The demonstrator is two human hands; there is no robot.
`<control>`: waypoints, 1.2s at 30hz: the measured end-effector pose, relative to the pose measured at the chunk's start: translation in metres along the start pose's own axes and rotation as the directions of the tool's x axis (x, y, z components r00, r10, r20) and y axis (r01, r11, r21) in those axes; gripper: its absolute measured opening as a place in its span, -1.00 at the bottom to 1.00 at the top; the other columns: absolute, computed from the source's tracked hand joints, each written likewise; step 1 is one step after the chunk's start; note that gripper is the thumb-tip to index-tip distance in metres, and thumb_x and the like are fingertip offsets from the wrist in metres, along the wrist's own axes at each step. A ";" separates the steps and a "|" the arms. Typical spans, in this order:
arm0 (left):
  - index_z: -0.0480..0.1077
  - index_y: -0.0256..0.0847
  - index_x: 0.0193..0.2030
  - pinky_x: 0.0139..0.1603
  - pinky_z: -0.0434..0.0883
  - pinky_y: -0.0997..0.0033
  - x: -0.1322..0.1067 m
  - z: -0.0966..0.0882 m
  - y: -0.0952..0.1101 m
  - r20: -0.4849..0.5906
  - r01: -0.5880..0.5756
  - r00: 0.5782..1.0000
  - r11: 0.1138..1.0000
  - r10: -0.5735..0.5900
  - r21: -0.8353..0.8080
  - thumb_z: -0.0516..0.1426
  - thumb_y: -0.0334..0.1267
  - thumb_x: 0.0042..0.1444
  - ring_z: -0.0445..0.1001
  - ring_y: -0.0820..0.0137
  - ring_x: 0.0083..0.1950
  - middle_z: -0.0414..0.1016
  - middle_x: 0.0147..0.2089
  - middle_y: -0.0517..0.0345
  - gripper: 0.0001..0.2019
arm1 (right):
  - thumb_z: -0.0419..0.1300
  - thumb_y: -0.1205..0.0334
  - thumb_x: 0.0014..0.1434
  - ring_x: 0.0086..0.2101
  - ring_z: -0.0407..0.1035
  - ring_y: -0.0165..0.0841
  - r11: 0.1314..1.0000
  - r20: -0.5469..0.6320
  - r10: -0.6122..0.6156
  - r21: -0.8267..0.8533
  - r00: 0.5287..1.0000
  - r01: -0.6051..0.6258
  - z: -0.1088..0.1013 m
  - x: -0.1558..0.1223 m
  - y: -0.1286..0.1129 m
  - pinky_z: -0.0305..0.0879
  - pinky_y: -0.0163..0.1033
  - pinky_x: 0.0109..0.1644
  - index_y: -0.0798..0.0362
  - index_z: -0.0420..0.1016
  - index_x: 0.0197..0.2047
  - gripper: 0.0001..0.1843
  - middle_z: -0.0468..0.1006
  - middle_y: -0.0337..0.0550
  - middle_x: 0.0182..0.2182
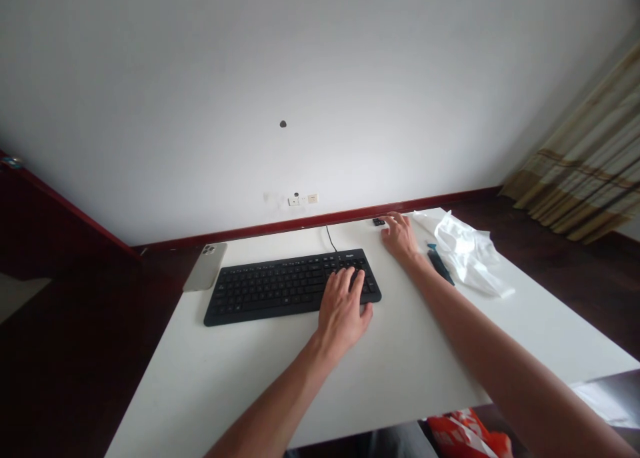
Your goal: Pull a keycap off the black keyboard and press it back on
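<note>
My left hand (343,311) lies on the right part of a black computer keyboard (265,295), its fingers spread over the keys. The keyboard sits on a white table (400,371). My right hand (399,237) rests at the table's far edge, its fingertips touching a small black device (379,222), perhaps a mouse, which is mostly hidden by the fingers. Just right of that hand lie a dark tool with a blue tip (439,265) and crumpled white plastic film (465,255). A pale smartphone (205,266) lies face down at the table's left corner.
A black cable (331,238) runs from the keyboard over the far table edge. Behind stand a white wall with a double socket (303,199) and red skirting (320,219). A striped curtain (585,158) hangs at right. An orange-and-white bag (463,435) lies below the near edge.
</note>
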State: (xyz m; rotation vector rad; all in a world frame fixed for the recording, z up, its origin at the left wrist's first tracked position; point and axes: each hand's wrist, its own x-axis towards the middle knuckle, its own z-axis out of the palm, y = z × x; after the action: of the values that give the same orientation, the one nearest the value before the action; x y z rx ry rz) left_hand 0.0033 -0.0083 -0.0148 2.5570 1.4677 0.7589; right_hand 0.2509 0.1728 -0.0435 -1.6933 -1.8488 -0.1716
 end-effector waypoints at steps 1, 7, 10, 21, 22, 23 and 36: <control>0.25 -0.25 0.43 0.51 0.21 -0.13 0.000 -0.001 0.002 -0.002 0.002 1.000 1.000 -0.002 0.004 0.19 -0.18 0.28 0.30 0.02 0.42 0.32 0.42 -0.16 -0.39 | 0.03 0.39 0.20 0.17 0.26 0.00 1.000 -0.005 -0.006 -0.008 1.000 0.006 0.001 0.000 0.001 0.21 0.10 0.32 0.16 0.58 0.19 -0.46 0.46 0.16 0.22; 0.37 -0.11 0.33 0.40 0.33 0.04 -0.002 -0.007 0.020 0.060 -0.152 0.985 0.978 0.162 -0.141 0.20 -0.27 0.26 0.38 0.15 0.26 0.49 0.21 0.01 -0.51 | 0.02 0.38 0.23 0.15 0.27 -0.01 0.999 -0.017 -0.035 -0.022 0.999 0.035 0.005 -0.002 0.005 0.24 0.09 0.30 0.14 0.61 0.17 -0.48 0.49 0.13 0.18; 0.42 -0.08 0.27 0.29 0.39 0.10 -0.003 -0.007 0.026 0.116 -0.271 0.946 0.937 0.301 -0.220 0.19 -0.28 0.27 0.41 0.19 0.18 0.53 0.13 0.06 -0.57 | 0.04 0.38 0.21 0.14 0.27 -0.01 1.000 -0.018 -0.024 -0.011 1.000 0.024 0.004 -0.002 0.005 0.24 0.10 0.28 0.13 0.62 0.16 -0.48 0.51 0.11 0.15; 0.59 -0.08 0.00 0.11 0.41 0.19 0.001 -0.005 0.016 0.052 -0.277 0.954 0.934 0.296 -0.225 0.16 -0.31 0.31 0.45 0.28 0.00 0.58 -0.10 0.11 -0.79 | 0.02 0.40 0.23 0.03 0.33 -0.08 0.997 -0.080 -0.068 0.039 0.994 0.071 -0.009 -0.008 -0.008 0.30 0.04 0.20 0.10 0.63 0.06 -0.55 0.58 0.05 0.05; 0.58 -0.08 0.01 0.11 0.41 0.18 0.003 -0.006 0.013 0.038 -0.246 0.965 0.947 0.259 -0.208 0.15 -0.31 0.31 0.45 0.27 0.00 0.58 -0.10 0.11 -0.79 | 0.01 0.40 0.24 0.02 0.33 -0.08 0.997 -0.084 -0.071 0.037 0.994 0.075 -0.011 -0.010 -0.009 0.30 0.04 0.20 0.10 0.63 0.05 -0.56 0.58 0.05 0.05; 0.57 -0.08 0.03 0.11 0.42 0.16 0.005 -0.008 0.009 0.022 -0.206 0.977 0.961 0.214 -0.186 0.15 -0.30 0.32 0.45 0.25 0.01 0.57 -0.08 0.09 -0.78 | 0.01 0.40 0.25 0.00 0.33 -0.09 0.996 -0.084 -0.076 0.035 0.994 0.079 -0.012 -0.011 -0.010 0.30 0.03 0.20 0.11 0.63 0.05 -0.56 0.58 0.06 0.05; 0.42 -0.19 0.26 0.42 0.28 -0.13 0.017 -0.010 -0.032 -0.073 0.018 0.997 0.999 -0.015 0.035 0.20 0.00 0.31 0.34 0.04 0.33 0.41 0.31 -0.10 -0.53 | 0.03 0.43 0.30 -0.03 0.38 -0.12 0.969 0.053 -0.246 -0.010 0.968 0.247 -0.057 -0.082 -0.062 0.36 -0.01 0.09 0.02 0.58 0.13 -0.56 0.58 0.03 -0.02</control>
State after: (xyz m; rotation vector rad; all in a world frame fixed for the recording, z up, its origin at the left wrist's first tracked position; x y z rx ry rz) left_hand -0.0195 0.0216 -0.0101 2.5656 1.5356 0.8400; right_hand 0.2115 0.0646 -0.0209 -1.4861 -2.0991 -0.2472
